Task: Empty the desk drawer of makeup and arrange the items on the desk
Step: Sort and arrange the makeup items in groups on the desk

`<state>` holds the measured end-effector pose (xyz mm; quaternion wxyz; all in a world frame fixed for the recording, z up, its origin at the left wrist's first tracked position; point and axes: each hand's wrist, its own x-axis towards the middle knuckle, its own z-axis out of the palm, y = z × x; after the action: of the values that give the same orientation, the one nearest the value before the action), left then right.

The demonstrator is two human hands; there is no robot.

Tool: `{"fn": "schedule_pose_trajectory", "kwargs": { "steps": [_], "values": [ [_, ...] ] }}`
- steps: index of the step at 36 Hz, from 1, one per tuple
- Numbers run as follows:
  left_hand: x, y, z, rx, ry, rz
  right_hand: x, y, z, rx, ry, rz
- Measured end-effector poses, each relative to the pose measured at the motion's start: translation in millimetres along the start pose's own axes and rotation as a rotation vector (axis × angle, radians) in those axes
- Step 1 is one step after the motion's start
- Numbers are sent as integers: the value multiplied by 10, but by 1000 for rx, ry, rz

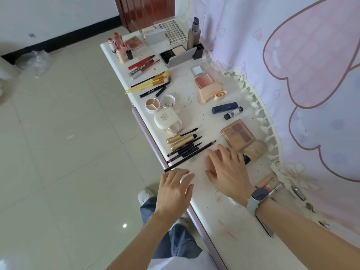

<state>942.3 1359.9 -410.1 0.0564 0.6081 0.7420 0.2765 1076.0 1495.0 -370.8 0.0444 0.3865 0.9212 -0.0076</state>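
Both hands (175, 190) (228, 170) spread flat beside black pencils (190, 154) on desk (224, 217)

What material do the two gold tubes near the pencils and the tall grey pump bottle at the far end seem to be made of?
The gold tubes look like metal or metallised plastic: a shiny gold surface with bright highlights; which of the two, the picture leaves open. The pump bottle looks like frosted glass or matte plastic: a dull grey-brown body without sharp reflections, and a darker pump head, probably plastic.

On the desk (224, 215), pencils (187, 151) lie left of the eyeshadow palette (237, 133); brushes (150, 82) lie farther back, bottles (118, 45) behind them
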Motion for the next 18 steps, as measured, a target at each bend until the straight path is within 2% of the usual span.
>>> {"fn": "schedule_pose_trajectory", "kwargs": {
  "steps": [5, 9, 11, 13, 16, 18],
  "values": [
    [-81, -37, 82, 47, -119, 49, 48, -12, 0, 41, -26, 2],
    [-109, -30, 72, 37, -156, 34, 25, -15, -64, 187, -29, 13],
    [-114, -27, 86, 21, -160, 3, -22, 3, -99, 392, 4, 26],
    [-111, -21, 97, -3, -170, -33, -82, 6, -184, 719, 41, 87],
    [-67, 40, 60, -86, -180, -113, -155, -6, -331, 1189, -22, 317],
    [2, 128, -38, -241, -204, -287, -211, 16, -319, 1417, -43, 441]
  ]
}}
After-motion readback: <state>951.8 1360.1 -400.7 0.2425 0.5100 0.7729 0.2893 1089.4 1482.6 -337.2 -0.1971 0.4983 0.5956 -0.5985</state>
